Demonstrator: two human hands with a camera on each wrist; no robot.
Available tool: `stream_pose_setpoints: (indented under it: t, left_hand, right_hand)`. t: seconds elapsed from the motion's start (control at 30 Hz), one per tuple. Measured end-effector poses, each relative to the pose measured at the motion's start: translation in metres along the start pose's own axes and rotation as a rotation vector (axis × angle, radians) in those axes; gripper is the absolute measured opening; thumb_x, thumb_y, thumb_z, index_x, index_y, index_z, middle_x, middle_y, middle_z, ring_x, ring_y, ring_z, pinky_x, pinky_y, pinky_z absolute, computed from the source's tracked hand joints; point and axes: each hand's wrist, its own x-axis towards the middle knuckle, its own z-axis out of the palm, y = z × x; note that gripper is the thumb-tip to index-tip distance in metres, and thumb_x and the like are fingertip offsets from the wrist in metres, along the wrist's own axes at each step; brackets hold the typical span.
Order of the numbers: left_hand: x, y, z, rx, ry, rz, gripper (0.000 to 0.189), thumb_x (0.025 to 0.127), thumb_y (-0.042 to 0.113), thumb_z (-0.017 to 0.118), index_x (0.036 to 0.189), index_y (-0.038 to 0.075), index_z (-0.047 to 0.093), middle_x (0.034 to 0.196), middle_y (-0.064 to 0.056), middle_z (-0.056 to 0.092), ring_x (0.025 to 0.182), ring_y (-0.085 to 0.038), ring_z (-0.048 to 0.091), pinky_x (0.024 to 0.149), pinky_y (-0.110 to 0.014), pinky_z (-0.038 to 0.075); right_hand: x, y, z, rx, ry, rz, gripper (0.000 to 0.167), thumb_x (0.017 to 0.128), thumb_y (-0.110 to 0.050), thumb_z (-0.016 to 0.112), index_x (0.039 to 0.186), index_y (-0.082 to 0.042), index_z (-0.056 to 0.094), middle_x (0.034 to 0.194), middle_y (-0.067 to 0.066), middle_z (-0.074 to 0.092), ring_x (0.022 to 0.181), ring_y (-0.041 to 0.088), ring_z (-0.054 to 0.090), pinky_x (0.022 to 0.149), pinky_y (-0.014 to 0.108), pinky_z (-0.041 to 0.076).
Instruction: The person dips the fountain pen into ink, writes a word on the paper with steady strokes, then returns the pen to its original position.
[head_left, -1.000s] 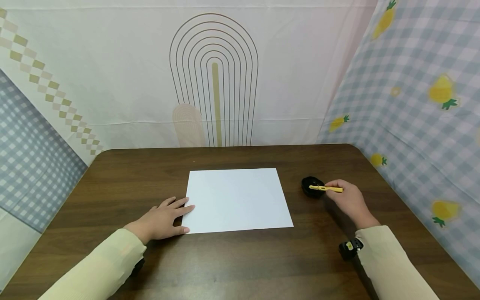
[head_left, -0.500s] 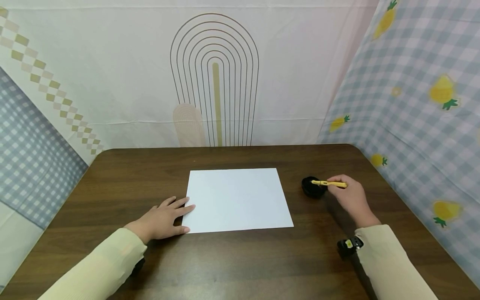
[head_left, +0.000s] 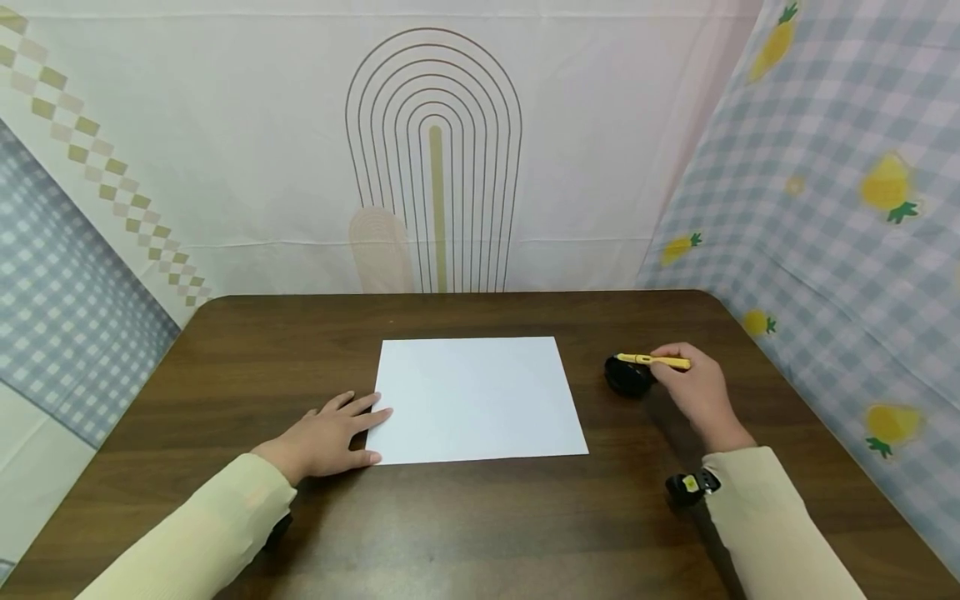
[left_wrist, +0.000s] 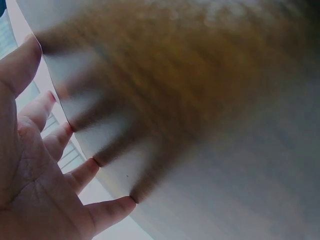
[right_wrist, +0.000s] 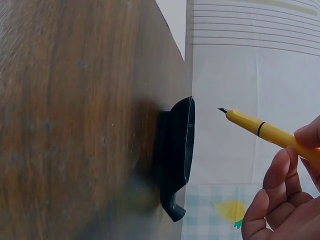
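My right hand pinches a yellow fountain pen between thumb and fingers. Its dark nib points left, held above a small black dish on the table, with a gap between nib and rim in the right wrist view. From the head view, the pen overlaps the dish's far edge. The left hand lies with fingers spread, fingertips resting on the left edge of a blank white sheet of paper. In the left wrist view those fingertips touch a glossy surface that mirrors them.
The brown wooden table extends on all sides of the paper. Behind it hangs a white cloth with arch lines. A checked cloth with fruit prints runs along the right edge.
The pen has risen from within the dish to above its far rim, and my right hand shifted slightly with it. The left hand keeps its place on the paper.
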Motion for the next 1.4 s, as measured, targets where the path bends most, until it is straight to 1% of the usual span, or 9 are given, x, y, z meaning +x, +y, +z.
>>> stream_pose_setpoints:
  t: [0.2, 0.43, 0.6, 0.67, 0.83, 0.93, 1.13, 1.2, 1.4]
  left_hand:
    - [0.000, 0.000, 0.000, 0.002, -0.007, -0.002, 0.067, 0.090, 0.047, 0.063, 0.148, 0.020, 0.042, 0.156, -0.010, 0.030, 0.140, -0.047, 0.025, 0.097, -0.074, 0.028]
    - [-0.001, -0.001, -0.001, 0.007, -0.008, -0.001, 0.067, 0.091, 0.046, 0.063, 0.149, 0.021, 0.041, 0.156, -0.010, 0.029, 0.140, -0.047, 0.024, 0.097, -0.073, 0.028]
    - [-0.001, -0.001, 0.000, 0.006, -0.004, -0.002, 0.067, 0.091, 0.047, 0.063, 0.149, 0.021, 0.041, 0.156, -0.010, 0.030, 0.140, -0.047, 0.024, 0.097, -0.073, 0.028]
    - [-0.002, -0.001, 0.000, 0.002, -0.003, -0.002, 0.067, 0.091, 0.046, 0.063, 0.149, 0.021, 0.041, 0.156, -0.010, 0.030, 0.140, -0.047, 0.024, 0.097, -0.073, 0.028]
    - [-0.002, -0.002, 0.000, -0.002, -0.001, 0.006, 0.066, 0.091, 0.046, 0.063, 0.149, 0.020, 0.041, 0.156, -0.011, 0.030, 0.140, -0.047, 0.024, 0.097, -0.074, 0.028]
    - [-0.001, -0.001, 0.000, -0.001, 0.001, 0.011, 0.066, 0.092, 0.046, 0.062, 0.149, 0.020, 0.041, 0.156, -0.011, 0.030, 0.140, -0.047, 0.024, 0.097, -0.074, 0.028]
    - [-0.001, -0.001, 0.000, 0.000, -0.003, 0.011, 0.066, 0.092, 0.045, 0.063, 0.149, 0.020, 0.042, 0.156, -0.010, 0.030, 0.140, -0.047, 0.024, 0.097, -0.074, 0.028]
    - [-0.001, -0.001, 0.000, 0.000, -0.006, 0.008, 0.066, 0.092, 0.045, 0.063, 0.149, 0.021, 0.042, 0.156, -0.010, 0.030, 0.140, -0.047, 0.024, 0.097, -0.074, 0.028]
    - [0.000, -0.003, 0.000, -0.001, -0.007, 0.004, 0.066, 0.091, 0.046, 0.063, 0.149, 0.021, 0.041, 0.156, -0.010, 0.029, 0.140, -0.047, 0.024, 0.097, -0.074, 0.028]
  right_hand:
    - [0.002, -0.004, 0.004, 0.020, 0.008, 0.034, 0.028, 0.094, -0.018, 0.056, 0.114, 0.000, 0.061, 0.101, 0.013, 0.055, 0.070, 0.015, 0.047, 0.057, 0.026, 0.045]
    - [0.006, -0.011, 0.011, 0.073, 0.035, 0.046, 0.024, 0.092, -0.016, 0.058, 0.110, 0.000, 0.062, 0.089, 0.004, 0.059, 0.069, 0.014, 0.053, 0.056, 0.026, 0.047]
    - [0.007, -0.015, 0.015, 0.125, 0.015, 0.063, 0.025, 0.094, -0.017, 0.056, 0.111, 0.000, 0.060, 0.090, 0.011, 0.060, 0.065, 0.014, 0.052, 0.054, 0.028, 0.046]
    - [0.007, -0.016, 0.016, 0.136, 0.011, 0.066, 0.024, 0.094, -0.018, 0.056, 0.111, 0.000, 0.060, 0.093, 0.012, 0.059, 0.067, 0.015, 0.053, 0.054, 0.028, 0.045]
    - [0.009, -0.019, 0.021, 0.161, 0.007, 0.072, 0.024, 0.095, -0.020, 0.056, 0.110, -0.001, 0.060, 0.096, 0.005, 0.057, 0.078, 0.016, 0.058, 0.057, 0.028, 0.045]
    - [0.009, -0.020, 0.023, 0.161, -0.008, 0.072, 0.027, 0.097, -0.023, 0.055, 0.111, -0.001, 0.060, 0.101, 0.007, 0.057, 0.079, 0.012, 0.058, 0.060, 0.027, 0.047]
    - [0.008, -0.025, 0.028, 0.157, -0.045, 0.067, 0.030, 0.097, -0.025, 0.053, 0.115, -0.001, 0.060, 0.105, 0.011, 0.058, 0.081, 0.012, 0.059, 0.065, 0.027, 0.048]
    - [0.008, -0.027, 0.031, 0.157, -0.048, 0.069, 0.031, 0.097, -0.025, 0.054, 0.116, -0.001, 0.060, 0.104, 0.009, 0.057, 0.080, 0.011, 0.058, 0.065, 0.027, 0.048]
    - [0.010, -0.032, 0.037, 0.148, -0.042, 0.090, 0.028, 0.096, -0.021, 0.056, 0.114, -0.002, 0.061, 0.103, 0.010, 0.058, 0.079, 0.013, 0.057, 0.060, 0.026, 0.045]
